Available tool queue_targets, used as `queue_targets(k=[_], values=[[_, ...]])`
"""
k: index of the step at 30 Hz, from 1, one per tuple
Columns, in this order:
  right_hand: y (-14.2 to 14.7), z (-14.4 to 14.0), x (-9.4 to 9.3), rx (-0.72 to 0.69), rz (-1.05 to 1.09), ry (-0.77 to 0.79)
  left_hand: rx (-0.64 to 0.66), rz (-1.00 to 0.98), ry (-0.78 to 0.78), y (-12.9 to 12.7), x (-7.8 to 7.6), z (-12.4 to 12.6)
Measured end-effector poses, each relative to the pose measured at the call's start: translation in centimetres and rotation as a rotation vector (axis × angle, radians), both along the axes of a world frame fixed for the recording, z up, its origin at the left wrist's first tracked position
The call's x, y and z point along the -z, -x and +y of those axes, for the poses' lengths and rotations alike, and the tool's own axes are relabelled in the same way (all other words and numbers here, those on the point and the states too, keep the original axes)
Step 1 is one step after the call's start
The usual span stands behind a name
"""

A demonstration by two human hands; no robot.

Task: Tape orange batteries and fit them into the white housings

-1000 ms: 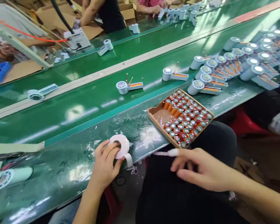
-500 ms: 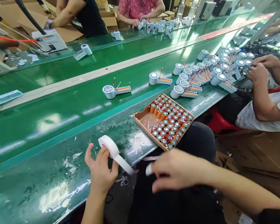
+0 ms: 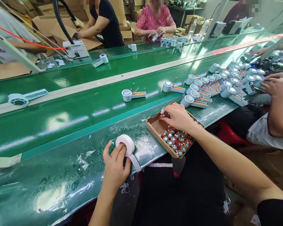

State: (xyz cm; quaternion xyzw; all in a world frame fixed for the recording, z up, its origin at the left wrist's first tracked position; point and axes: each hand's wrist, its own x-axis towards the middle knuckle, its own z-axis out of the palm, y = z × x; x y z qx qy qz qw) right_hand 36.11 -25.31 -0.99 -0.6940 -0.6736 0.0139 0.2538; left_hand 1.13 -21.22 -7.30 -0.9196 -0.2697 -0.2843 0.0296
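Your left hand [image 3: 115, 168]: resting on the green surface [image 3: 61, 169] near its front edge, fingers curled around a white roll of tape [image 3: 125, 145], which lies flat with a loose strip hanging off the edge toward your lap. Your right hand [image 3: 175, 116]: reaching into the cardboard tray [image 3: 155, 128], fingers bent down onto the batteries [image 3: 175, 139] at the tray's far end; whether it has closed on one cannot be told, as the fingertips are hidden among them. The tray: set at an angle on the front edge of the surface, just right of the tape, its left part bare, the rest packed with upright orange-and-teal batteries with red wires. Beyond the tray: a white fan housing [image 3: 132, 94] with wires lying alone on the belt, another further right, then a crowded group of fan housings [image 3: 214, 83]. Far right: a co-worker's hands [image 3: 275, 84] over that group. Across the belt: two more people seated, handling small white parts.
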Motion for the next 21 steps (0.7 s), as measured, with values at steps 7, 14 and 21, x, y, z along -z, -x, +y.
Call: queue_targets(k=[7, 14, 21], values=[[-4.8, -5.5, -3.1, -0.066, 0.883, -0.214, 0.032, 0.012, 0.01, -0.2, 0.1, 0.2], [-4.7, -8.3, 0.6, 0.055, 0.606, -0.075, 0.013, 0.034, 0.089, -0.1, 0.2, 0.8], [-2.2, -7.9, 1.3, 0.215, 0.515, -0.175, 0.106, 0.007, 0.041, -0.9, -1.5, -0.7]])
